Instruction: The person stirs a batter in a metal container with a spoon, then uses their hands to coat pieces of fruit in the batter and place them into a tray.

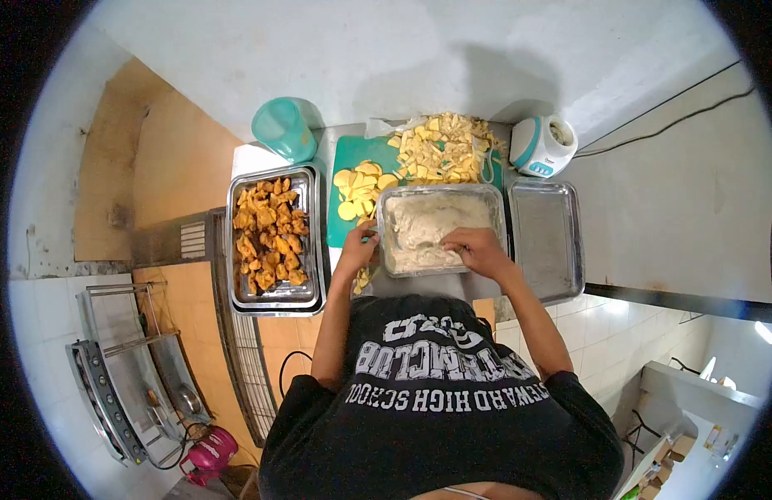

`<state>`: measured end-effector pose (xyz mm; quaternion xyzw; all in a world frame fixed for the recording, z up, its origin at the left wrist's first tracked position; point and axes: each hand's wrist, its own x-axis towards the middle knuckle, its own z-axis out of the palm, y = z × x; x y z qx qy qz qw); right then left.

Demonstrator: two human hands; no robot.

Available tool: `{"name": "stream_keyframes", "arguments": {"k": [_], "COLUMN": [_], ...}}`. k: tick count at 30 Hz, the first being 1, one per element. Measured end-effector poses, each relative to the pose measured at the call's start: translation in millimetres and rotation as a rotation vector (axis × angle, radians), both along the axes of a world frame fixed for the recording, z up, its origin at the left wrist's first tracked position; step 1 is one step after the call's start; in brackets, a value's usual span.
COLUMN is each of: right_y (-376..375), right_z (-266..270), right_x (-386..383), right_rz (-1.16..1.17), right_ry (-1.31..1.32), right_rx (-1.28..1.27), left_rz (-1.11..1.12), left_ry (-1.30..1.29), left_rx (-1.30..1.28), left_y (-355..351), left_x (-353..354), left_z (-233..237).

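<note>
A clear rectangular container (443, 193) of pale, floury mixture (419, 218) stands in front of me. At its left wall is my left hand (358, 247), with its fingers curled against the rim. My right hand (478, 251) reaches over the near right part, its fingertips pinched together at the mixture; what they hold, if anything, is hidden. Yellow round slices (363, 187) lie on a green cutting board (336, 232) to the left. Behind the container is a heap of yellow cut pieces (440, 150).
On the left, a metal tray (305, 293) holds browned fried pieces (272, 233), with a teal plastic container (283, 130) behind it. To the right are a metal tray (546, 237) and a white and teal appliance (543, 146). A wall rises behind the table.
</note>
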<state>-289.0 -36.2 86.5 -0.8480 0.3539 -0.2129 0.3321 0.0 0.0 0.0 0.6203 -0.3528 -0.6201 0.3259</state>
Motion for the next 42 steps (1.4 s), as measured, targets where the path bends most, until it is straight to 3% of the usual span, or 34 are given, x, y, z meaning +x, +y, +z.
{"name": "stream_keyframes", "arguments": {"k": [2,8,15,18,29,33,38,42], "right_y": [-4.9,-15.9,-4.8,-9.2,-0.1,-3.7,12.6,5.8], "right_z": [7.6,1.5,-10.6,-8.9,-17.2,3.6,-27.8,-18.1], "right_x": [7.6,62.5,64.7,56.6,63.8,66.8,68.9,64.6], "right_rz": [-0.065,-0.112,-0.117,-0.186,-0.178,-0.204,-0.169,-0.201], "right_ry": [0.011,-0.092,-0.065,-0.085,-0.04,-0.116,-0.08,-0.079], "right_rx": [-0.119,-0.3,-0.19,-0.253,-0.248,-0.365,-0.277,-0.268], "left_rz": [-0.009,-0.004,-0.017,-0.011,-0.011,-0.015,0.025,-0.002], "left_ry": [-0.084,-0.077,-0.065,-0.058,-0.091,-0.112,-0.025,-0.111], "left_rx": [-0.143,-0.116,-0.075,-0.04,-0.256,-0.269,-0.133,-0.222], "left_y": [3.4,0.1,-2.1,-3.0,-0.3,0.0,1.4,2.3], "left_x": [-1.9,5.0,1.8,0.7,3.5,3.0,0.2,2.5], "left_z": [-2.7,3.6,-2.4,2.9,-24.1,-24.9,-9.0,-21.8]}}
